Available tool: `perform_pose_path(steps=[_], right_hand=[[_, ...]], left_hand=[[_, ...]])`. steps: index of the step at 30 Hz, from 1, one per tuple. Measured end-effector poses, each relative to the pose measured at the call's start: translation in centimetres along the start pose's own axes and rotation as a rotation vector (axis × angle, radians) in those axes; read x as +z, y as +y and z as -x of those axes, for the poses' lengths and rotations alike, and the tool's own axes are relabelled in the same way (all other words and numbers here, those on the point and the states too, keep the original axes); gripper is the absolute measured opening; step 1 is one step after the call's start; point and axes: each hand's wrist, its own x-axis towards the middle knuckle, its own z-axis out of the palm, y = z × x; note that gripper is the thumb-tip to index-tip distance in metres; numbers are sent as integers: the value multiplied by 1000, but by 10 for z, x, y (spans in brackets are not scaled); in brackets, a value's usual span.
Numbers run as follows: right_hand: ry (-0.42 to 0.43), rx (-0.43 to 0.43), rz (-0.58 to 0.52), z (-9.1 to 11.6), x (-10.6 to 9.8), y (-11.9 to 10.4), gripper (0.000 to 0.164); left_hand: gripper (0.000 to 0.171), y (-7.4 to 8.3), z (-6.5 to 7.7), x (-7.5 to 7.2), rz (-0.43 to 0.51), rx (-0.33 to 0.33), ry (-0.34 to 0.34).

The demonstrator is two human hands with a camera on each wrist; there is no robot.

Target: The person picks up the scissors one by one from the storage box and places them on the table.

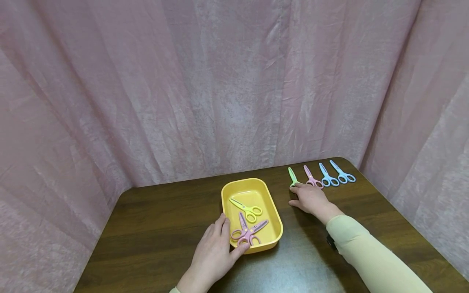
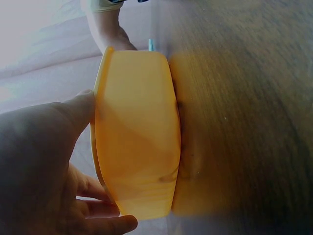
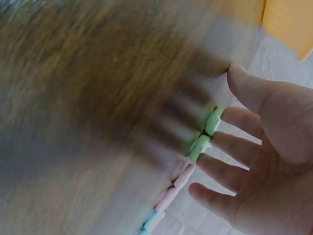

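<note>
My left hand (image 1: 214,250) holds the near left corner of a yellow plastic tray (image 1: 272,207). Its thumb lies on the near rim, and the fingers are along the left side. Inside the tray are yellow scissors (image 1: 242,204) and, nearer me, pink scissors (image 1: 243,221) with two blades spread apart; whether these are one pair or two overlapping, I cannot tell. To the right of the tray, my right hand (image 1: 311,197) reaches over green scissors (image 1: 292,175). In the right wrist view its extended fingertips touch the green handle loops (image 3: 213,121), and the thumb tip is at the tabletop.
Right of the green scissors, pink scissors (image 1: 309,173) and two blue pairs (image 1: 324,173) (image 1: 337,167) lie in a row near the back edge. The dark wooden table (image 1: 157,236) extends left of the tray. Pink curtains (image 1: 227,89) hang behind.
</note>
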Motion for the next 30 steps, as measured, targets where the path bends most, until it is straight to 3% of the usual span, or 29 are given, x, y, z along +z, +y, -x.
perform_pose_path(steps=[30], right_hand=[[-19,21,-3,1,1,-1,56]], left_hand=[[89,-1,0,1,-7,0,0]])
